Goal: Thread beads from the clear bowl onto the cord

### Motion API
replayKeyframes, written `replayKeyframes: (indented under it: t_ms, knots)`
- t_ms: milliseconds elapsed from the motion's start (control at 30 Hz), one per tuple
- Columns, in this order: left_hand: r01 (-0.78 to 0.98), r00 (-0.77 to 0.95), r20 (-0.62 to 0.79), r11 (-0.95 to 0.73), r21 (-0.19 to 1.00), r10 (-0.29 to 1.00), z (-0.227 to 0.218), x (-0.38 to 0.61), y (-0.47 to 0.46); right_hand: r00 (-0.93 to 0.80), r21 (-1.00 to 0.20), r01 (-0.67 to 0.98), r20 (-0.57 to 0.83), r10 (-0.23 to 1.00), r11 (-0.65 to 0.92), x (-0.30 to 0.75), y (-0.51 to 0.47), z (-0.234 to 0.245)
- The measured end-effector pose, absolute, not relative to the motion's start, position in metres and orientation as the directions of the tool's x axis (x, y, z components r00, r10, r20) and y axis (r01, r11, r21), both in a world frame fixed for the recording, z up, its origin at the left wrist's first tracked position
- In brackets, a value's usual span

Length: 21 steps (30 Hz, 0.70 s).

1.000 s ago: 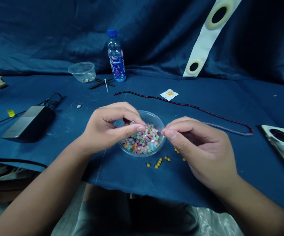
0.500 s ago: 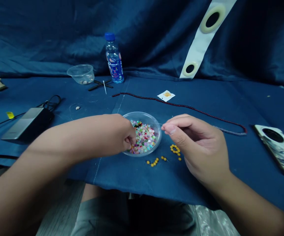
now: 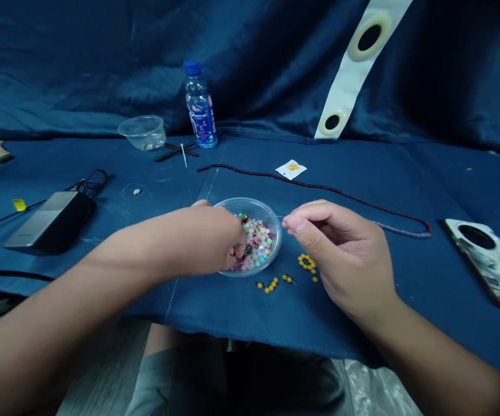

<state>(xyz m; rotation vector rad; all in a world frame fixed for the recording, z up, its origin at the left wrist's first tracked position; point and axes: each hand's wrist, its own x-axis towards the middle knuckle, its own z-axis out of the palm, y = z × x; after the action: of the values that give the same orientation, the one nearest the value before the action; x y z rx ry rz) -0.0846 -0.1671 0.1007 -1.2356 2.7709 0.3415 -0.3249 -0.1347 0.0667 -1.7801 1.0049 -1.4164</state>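
My left hand (image 3: 206,242) reaches over the left side of a clear round plastic dish (image 3: 279,241), its fingertips down among mixed multicoloured beads (image 3: 257,245). The fingers hide whether it holds a bead. My right hand (image 3: 340,254) hovers just beyond the dish's right rim, thumb and forefinger pinched on a thin thread, barely visible. Small amber-yellow beads (image 3: 307,263) lie on the blue cloth beneath that hand, and a short row of them (image 3: 269,285) sits in front of the dish.
A long dark red bead strand (image 3: 314,186) curves across the blue cloth behind the dish. Farther back are a paper sachet (image 3: 291,169), a water bottle (image 3: 200,107) and a plastic cup (image 3: 142,133). A grey power bank (image 3: 50,222) lies left, a patterned phone (image 3: 484,260) right.
My left hand has gone from pinching above the dish to reaching down into the beads at its left side. My right hand has drawn back slightly, uncovering the amber beads.
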Motion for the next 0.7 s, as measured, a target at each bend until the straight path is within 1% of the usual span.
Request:
replayKeyframes:
  t_ms: [100,167,367,533,700]
  knots:
    - [-0.803,-0.583,-0.357,0.584,0.117,-0.730,0.110,-0.092,-0.169,0.121,-0.854,-0.179,0.474,-0.872,-0.489,-0.325,-0.135,0.067]
    - [-0.826,-0.546,-0.387,0.555,0.100,-0.743,0.113,-0.093,-0.169,0.122,-0.855,-0.185,0.470,-0.874,-0.485,-0.325,-0.135,0.067]
    - [-0.798,-0.602,-0.314,0.566,0.206,-0.734,0.108,-0.081,-0.167,0.122,-0.848,-0.205,0.473,-0.872,-0.489,-0.325,-0.135,0.066]
    - [-0.731,-0.671,-0.115,0.626,0.272,-0.733,0.102,-0.076,-0.176,0.127,-0.841,-0.220,0.477,-0.870,-0.494,-0.325,-0.137,0.065]
    - [-0.685,-0.695,-0.002,0.661,0.306,-0.719,0.096,-0.079,-0.186,0.114,-0.833,-0.245,0.483,-0.868,-0.496,-0.325,-0.138,0.064]
